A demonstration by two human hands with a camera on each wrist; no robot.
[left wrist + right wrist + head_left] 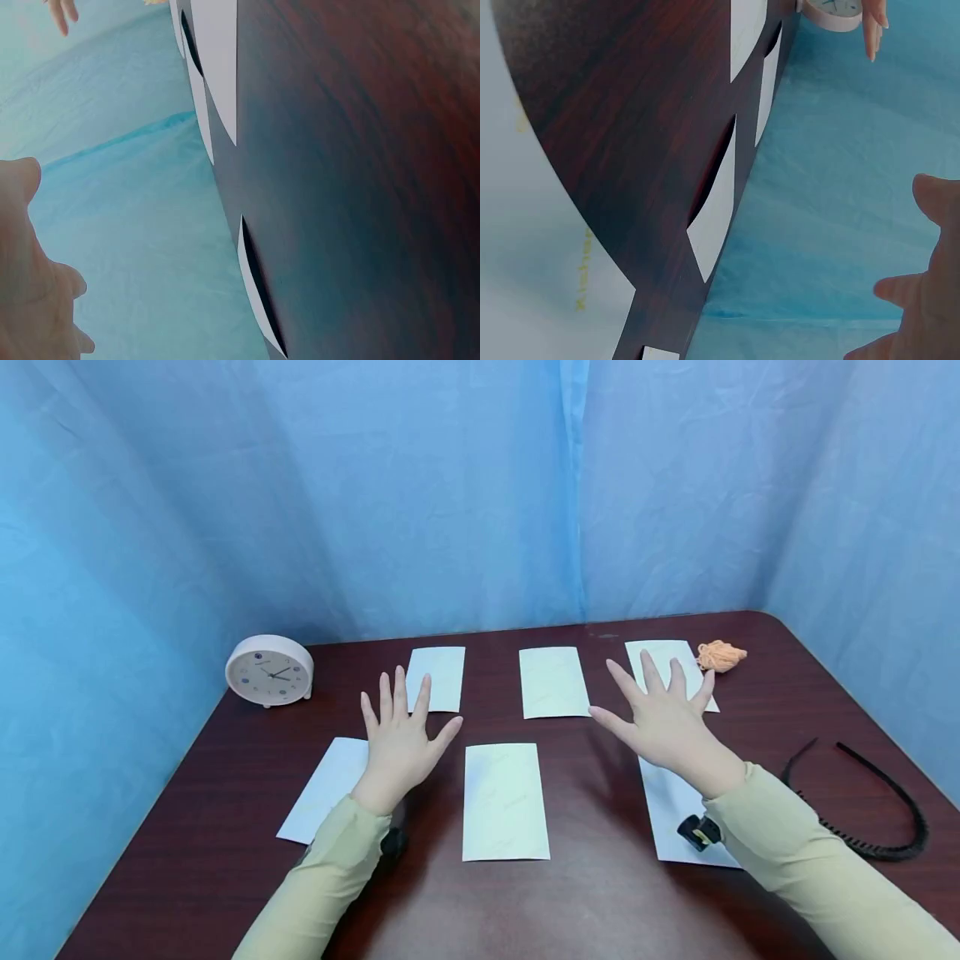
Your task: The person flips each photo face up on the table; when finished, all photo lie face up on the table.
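Note:
Both hands hover above a dark wooden table (592, 902) with their fingers spread and nothing held. My left hand (400, 747) is over the left side, between a paper sheet at the front left (327, 789) and one at the back left (438, 679). My right hand (670, 727) partly covers a sheet at the back right (660, 653) and one at the front right (678, 814). Two more sheets, one at the back middle (553, 683) and one at the front middle (506, 802), lie between the hands. In the wrist views some sheets show curled edges lifted off the wood.
A round white clock (270, 671) stands at the back left corner. Near the back right corner lies a bundle of orange yarn (721, 656). A black headband (911, 827) rests at the right, beside the right sleeve. Blue curtains (420, 502) enclose the table's back and sides.

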